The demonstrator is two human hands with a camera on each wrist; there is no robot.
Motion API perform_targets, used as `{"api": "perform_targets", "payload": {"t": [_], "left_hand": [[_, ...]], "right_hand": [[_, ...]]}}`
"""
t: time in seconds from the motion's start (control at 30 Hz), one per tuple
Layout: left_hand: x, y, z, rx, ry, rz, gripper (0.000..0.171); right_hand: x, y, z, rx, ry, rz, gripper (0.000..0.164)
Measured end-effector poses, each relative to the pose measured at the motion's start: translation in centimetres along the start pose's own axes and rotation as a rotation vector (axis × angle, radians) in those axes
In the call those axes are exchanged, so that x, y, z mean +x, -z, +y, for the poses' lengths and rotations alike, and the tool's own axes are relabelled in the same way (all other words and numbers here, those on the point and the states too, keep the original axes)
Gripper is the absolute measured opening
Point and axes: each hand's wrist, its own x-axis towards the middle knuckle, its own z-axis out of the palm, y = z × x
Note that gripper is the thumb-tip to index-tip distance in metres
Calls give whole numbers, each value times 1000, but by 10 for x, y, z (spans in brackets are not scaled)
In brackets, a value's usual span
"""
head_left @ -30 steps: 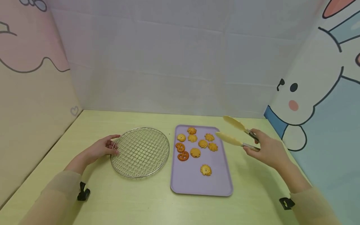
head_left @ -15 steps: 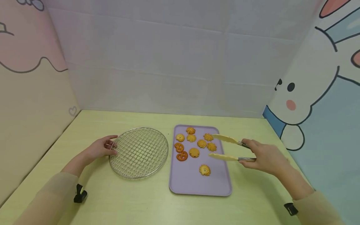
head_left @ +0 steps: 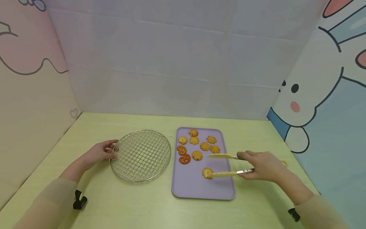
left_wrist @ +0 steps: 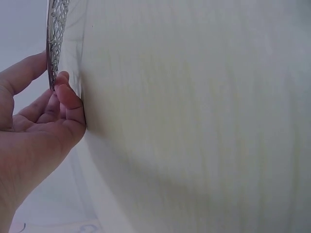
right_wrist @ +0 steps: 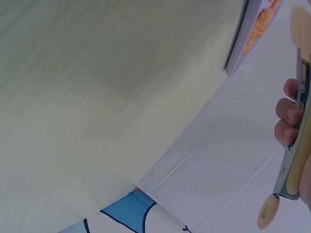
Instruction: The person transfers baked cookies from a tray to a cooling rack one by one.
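My left hand (head_left: 98,154) pinches the left rim of a round wire rack (head_left: 141,156). In the left wrist view, the thumb and fingers lie on opposite sides of that rim. Yellow-tipped tongs (head_left: 224,174) are gripped in my right hand (head_left: 264,166), their two arms spread apart over the lilac tray (head_left: 188,189). The near tip reaches the right side of a flower-shaped cookie (head_left: 207,173) lying alone in the tray's front half; whether it touches cannot be told. The far tip hangs above bare tray. In the right wrist view, fingers wrap around the tongs' handle (right_wrist: 294,167).
Several more cookies (head_left: 197,155) and two pretzels (head_left: 184,159) lie in the rear half of the tray. The pale yellow table (head_left: 128,206) meets a white back wall (head_left: 171,73). Walls with cartoon prints stand left and right.
My right hand has swung the tongs left, down and nearer, from beside the tray's far right edge to the lone cookie. The left hand stays on the rack, which has not moved.
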Motion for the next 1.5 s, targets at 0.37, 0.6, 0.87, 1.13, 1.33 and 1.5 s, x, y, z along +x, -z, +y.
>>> {"api": "perform_targets", "payload": {"t": [0.37,0.6,0.87,1.13,1.33,1.5], "left_hand": [[-3,3,-5,-58,8,1,82],[-3,4,-6,-95,6,-15,82],[-2,4,-7,-96,1,-20,81],[1,3,-8,-80,7,-27,81],[0,3,-7,-81,6,-28,81],[-1,4,-7,-93,4,-31,81]], "right_hand": [[3,-9,0,79,38,-93,54],[9,-12,1,90,35,-138,53],[15,-10,1,129,69,-151,48],[17,-10,4,127,113,-137,42],[18,-11,6,133,121,-146,42],[22,-11,6,139,124,-150,42]]}}
